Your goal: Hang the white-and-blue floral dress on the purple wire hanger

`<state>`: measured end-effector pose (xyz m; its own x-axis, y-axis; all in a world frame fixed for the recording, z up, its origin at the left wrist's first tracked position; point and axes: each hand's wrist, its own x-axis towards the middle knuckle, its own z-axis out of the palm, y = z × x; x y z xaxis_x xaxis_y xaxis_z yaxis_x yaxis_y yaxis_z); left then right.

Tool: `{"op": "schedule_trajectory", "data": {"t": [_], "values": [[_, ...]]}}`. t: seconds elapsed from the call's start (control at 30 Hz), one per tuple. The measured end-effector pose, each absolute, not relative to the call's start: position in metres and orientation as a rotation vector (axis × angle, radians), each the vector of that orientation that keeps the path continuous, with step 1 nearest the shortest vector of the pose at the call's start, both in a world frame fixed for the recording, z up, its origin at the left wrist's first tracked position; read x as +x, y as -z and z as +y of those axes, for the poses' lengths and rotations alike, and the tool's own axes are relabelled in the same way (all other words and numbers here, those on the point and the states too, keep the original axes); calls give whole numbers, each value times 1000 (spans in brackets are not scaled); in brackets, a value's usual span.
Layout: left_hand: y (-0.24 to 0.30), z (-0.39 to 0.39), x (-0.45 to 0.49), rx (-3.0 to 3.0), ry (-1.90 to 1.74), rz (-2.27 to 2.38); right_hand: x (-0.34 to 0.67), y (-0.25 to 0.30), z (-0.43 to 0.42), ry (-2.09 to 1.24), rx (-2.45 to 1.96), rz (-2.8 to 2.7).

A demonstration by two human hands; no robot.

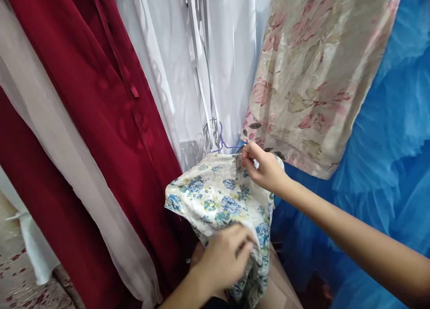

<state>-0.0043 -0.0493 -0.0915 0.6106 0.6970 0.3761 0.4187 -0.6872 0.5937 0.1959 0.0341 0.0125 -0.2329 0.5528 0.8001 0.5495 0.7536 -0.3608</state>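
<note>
A white top with blue and green flowers is in the middle, on a thin purple wire hanger whose hook stands above the neckline. My right hand pinches the upper edge of the top, close to the hanger's right arm. Over the lower front of the garment is my left hand, its fingers smeared by motion and seemingly curled. Whether they grip the cloth cannot be made out. Below, the fabric hangs in bunched folds over my lap.
Long dark red garments and a pale sheer one hang at the left. White cloth with narrow straps hangs behind. To the right are a beige and pink floral garment and ruffled blue tulle. Patterned fabric shows at lower left.
</note>
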Motion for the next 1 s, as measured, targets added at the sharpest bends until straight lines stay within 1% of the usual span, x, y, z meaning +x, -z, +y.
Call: {"op": "schedule_trajectory", "data": {"t": [0.07, 0.13, 0.2, 0.3, 0.37, 0.47, 0.57, 0.7, 0.77, 0.83, 0.9, 1.0], "values": [[55, -24, -6, 2245, -1185, 986, 188, -12, 25, -166, -807, -1760], [20, 3, -3, 2233, -1437, 1005, 180, -10, 20, -350, -772, -1633], [-4, 26, 2, 2360, -1487, 972, 174, -5, 19, -539, -727, -1536], [-16, 44, 10, 2516, -1449, 974, 168, 6, 24, -694, -674, -1418], [-11, 46, 14, 2438, -1499, 998, 163, 14, 29, -734, -666, -1348], [-1, 43, 16, 2229, -1663, 992, 152, 24, 34, -810, -653, -1284], [-1, 46, 10, 2085, -1833, 983, 142, 38, 36, -817, -662, -1257], [-9, 65, -28, 1771, -2159, 963, 141, 67, 29, -747, -768, -1325], [-6, 79, -60, 1461, -2266, 932, 144, 81, 22, -698, -824, -1360], [7, 91, -94, 965, -2213, 854, 147, 91, 13, -668, -862, -1387], [30, 97, -119, 517, -2045, 767, 148, 96, 4, -668, -900, -1432], [77, 91, -130, 282, -1906, 751, 150, 102, -7, -766, -990, -1488]]}}
